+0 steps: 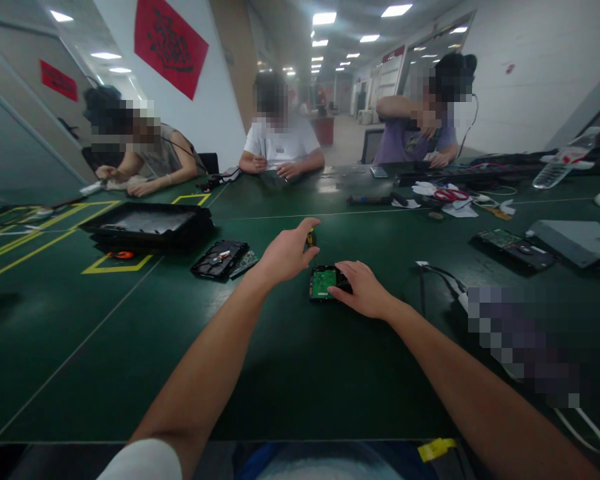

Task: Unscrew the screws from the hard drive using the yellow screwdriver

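My left hand [290,252] is closed around a small screwdriver [311,237] with a yellow and black handle. Most of the handle is hidden by the fingers. Its thin shaft points down to the far left corner of a hard drive [323,283], which lies on the green table with its green circuit board facing up. From the right side, my right hand [363,288] grips the drive, thumb across the board's edge and fingers over the far side. To the left of my left hand lie another hard drive [220,259] and a loose circuit board [244,265].
Black trays [147,223] are stacked at the left. At the right are a third drive [513,250], a grey metal box [577,241], a cable [445,277], and a plastic bottle [567,160] farther back. Several people sit along the table's far side.
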A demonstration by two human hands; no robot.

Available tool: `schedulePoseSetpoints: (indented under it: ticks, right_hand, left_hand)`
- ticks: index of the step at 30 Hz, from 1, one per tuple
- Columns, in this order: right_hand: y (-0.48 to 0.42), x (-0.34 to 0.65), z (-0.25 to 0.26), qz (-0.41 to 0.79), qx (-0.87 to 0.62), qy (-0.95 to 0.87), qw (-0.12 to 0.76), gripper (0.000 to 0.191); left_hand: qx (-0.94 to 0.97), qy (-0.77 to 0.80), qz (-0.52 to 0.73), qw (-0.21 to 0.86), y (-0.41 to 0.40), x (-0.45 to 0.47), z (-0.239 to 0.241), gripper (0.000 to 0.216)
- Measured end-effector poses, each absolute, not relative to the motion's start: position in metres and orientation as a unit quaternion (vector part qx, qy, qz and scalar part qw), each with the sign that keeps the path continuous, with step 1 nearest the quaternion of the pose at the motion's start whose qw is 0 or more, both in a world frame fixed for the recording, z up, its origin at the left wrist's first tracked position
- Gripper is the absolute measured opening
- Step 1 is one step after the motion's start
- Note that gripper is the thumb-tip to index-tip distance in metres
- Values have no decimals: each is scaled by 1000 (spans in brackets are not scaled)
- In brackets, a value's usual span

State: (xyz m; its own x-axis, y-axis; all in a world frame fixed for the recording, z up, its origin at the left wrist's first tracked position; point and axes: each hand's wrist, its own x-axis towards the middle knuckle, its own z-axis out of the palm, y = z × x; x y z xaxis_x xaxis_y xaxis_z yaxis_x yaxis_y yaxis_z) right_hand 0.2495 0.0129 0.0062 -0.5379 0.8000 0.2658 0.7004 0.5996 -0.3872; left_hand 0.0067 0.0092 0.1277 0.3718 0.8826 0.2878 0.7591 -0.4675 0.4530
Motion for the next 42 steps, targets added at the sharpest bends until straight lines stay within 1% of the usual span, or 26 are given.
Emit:
schedulePoseSetpoints:
  ticks: [5, 6, 10, 12, 15, 19, 22, 26, 29, 32, 34, 37, 39, 40, 42]
  right_hand:
    - [13, 250, 6, 117, -431, -868, 218, 69]
    - [12, 250, 7, 117, -431, -868, 218, 69]
    - [12, 249, 9, 117, -435, -868, 211, 70]
    - [11, 249, 10, 117, -436, -867, 208, 71]
    - [11, 248, 10, 113, -438, -868, 205, 69]
    - [9, 247, 11, 105, -447, -865, 200, 69]
    - [9, 247, 10, 109, -452, -863, 199, 70]
    - [10, 248, 8, 110, -452, -862, 200, 73]
    - [12, 248, 6, 111, -454, -861, 199, 74]
    - [12, 249, 6, 114, -455, -861, 196, 75]
    - [12, 249, 6, 114, -458, -860, 196, 75]
    - [11, 249, 7, 115, -460, -858, 195, 75]
    - [11, 248, 7, 115, -461, -858, 193, 76]
    - [11, 248, 7, 114, -462, -858, 192, 76]
    - [11, 248, 8, 110, -465, -858, 188, 76]
  left_hand:
    - [825, 493, 251, 115, 10, 6, 127, 34]
    - [827, 489, 251, 122, 10, 6, 127, 33]
    - [826, 471, 251, 180, 12, 3, 124, 46]
    - [824, 471, 250, 193, 12, 2, 123, 49]
    - [822, 483, 248, 171, 13, 2, 123, 47]
    - [813, 512, 253, 112, 14, 5, 123, 42]
    - [806, 530, 250, 83, 15, 7, 121, 46]
    - [807, 522, 260, 94, 17, 7, 118, 60]
    - [808, 514, 261, 121, 17, 7, 118, 59]
    - [807, 526, 252, 96, 16, 8, 119, 59]
    - [799, 546, 244, 59, 15, 9, 120, 55]
    - [797, 558, 230, 34, 15, 10, 121, 40]
    - [807, 537, 239, 56, 15, 10, 121, 36]
    - [813, 521, 248, 83, 15, 10, 121, 38]
    - [818, 488, 263, 154, 13, 9, 121, 49]
